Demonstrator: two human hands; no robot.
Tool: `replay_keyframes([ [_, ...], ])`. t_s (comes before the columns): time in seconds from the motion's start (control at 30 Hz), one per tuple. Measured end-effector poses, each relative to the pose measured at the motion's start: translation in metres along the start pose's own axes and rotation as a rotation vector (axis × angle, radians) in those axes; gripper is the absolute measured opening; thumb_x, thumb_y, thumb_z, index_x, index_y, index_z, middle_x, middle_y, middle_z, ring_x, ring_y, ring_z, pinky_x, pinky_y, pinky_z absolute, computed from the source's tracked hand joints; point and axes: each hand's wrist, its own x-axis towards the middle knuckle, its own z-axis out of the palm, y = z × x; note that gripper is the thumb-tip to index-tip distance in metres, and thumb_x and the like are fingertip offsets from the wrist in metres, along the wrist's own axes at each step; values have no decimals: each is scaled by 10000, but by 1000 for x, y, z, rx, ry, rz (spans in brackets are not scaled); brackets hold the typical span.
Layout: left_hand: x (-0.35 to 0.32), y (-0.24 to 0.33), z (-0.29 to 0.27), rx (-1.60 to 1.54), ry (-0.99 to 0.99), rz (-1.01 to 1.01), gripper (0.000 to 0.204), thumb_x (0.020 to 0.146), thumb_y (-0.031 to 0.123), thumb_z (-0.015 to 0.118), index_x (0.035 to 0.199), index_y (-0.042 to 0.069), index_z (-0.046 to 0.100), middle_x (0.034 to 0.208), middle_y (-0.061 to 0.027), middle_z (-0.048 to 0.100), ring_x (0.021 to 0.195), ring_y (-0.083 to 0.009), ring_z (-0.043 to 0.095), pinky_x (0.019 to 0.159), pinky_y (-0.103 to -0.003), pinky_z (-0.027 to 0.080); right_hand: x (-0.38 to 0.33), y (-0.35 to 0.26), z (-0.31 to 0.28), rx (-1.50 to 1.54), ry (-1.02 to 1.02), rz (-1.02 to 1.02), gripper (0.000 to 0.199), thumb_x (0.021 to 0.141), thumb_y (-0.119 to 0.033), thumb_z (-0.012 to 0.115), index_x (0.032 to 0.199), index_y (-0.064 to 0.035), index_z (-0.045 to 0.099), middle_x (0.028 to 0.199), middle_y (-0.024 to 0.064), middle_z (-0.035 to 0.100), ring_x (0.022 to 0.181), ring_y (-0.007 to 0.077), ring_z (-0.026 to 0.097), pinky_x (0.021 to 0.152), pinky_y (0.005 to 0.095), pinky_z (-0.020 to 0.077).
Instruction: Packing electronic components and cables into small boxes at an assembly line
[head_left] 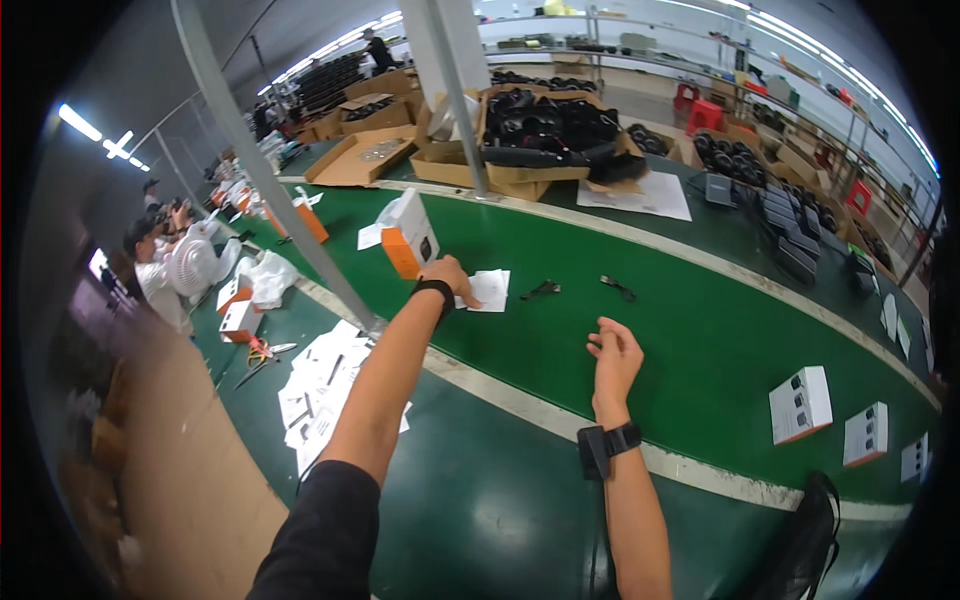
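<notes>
At the far end of my outstretched left arm, my left hand (446,274) points down with its fingers closed at the left edge of a white paper leaflet (490,290). Right behind that hand stands an open orange-and-white box (405,245) with its white flap raised. My right hand (617,360) hovers over the green conveyor belt (700,350), fingers loosely bent and apart, with nothing in it. Two short black cables, one (541,289) beside the leaflet and another (618,288) beyond my right hand, lie on the belt.
Printed sheets (325,385) and scissors (262,355) lie on the left of the near table. White boxes (800,405) stand on the belt at right. A metal post (290,200) rises beside my left arm. Cartons of black parts (550,130) line the far side. People sit at left.
</notes>
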Motion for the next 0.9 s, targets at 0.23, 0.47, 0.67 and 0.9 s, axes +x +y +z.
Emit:
replay_keyframes([
  [0.23, 16, -3, 11, -45, 65, 712, 1176, 513, 409, 1089, 1517, 85, 569, 1443, -213, 587, 1397, -411, 518, 1203, -473, 460, -14, -9, 14, -212, 23, -42, 184, 1075, -119, 657, 1150, -14, 789, 993, 49, 766, 763, 115, 709, 669, 262, 559],
  [0.47, -4, 25, 0, 35, -88, 546, 925, 576, 382, 1053, 1368, 49, 711, 1355, -235, 727, 1277, -442, 666, 1109, -456, 552, -4, -1, 4, -391, 57, -142, 198, 1027, -150, 689, 1134, -33, 808, 913, 77, 802, 737, 163, 769, 698, 341, 571],
  [0.67, -97, -35, -21, -316, 155, 918, 630, 743, 314, 982, 1247, 29, 735, 1109, -198, 788, 1045, -368, 757, 925, -434, 586, -8, 0, 6, -795, 38, -286, 222, 972, -286, 702, 1044, -141, 854, 923, 118, 828, 840, 337, 792, 776, 441, 599],
  [0.9, -219, -194, -36, -270, -27, 416, 790, 674, 359, 1027, 1343, 102, 695, 1225, -195, 773, 1168, -364, 742, 992, -421, 581, 21, -15, 16, -1208, -96, -288, 392, 1017, -368, 687, 1324, -131, 740, 910, 165, 800, 875, 389, 783, 787, 526, 605],
])
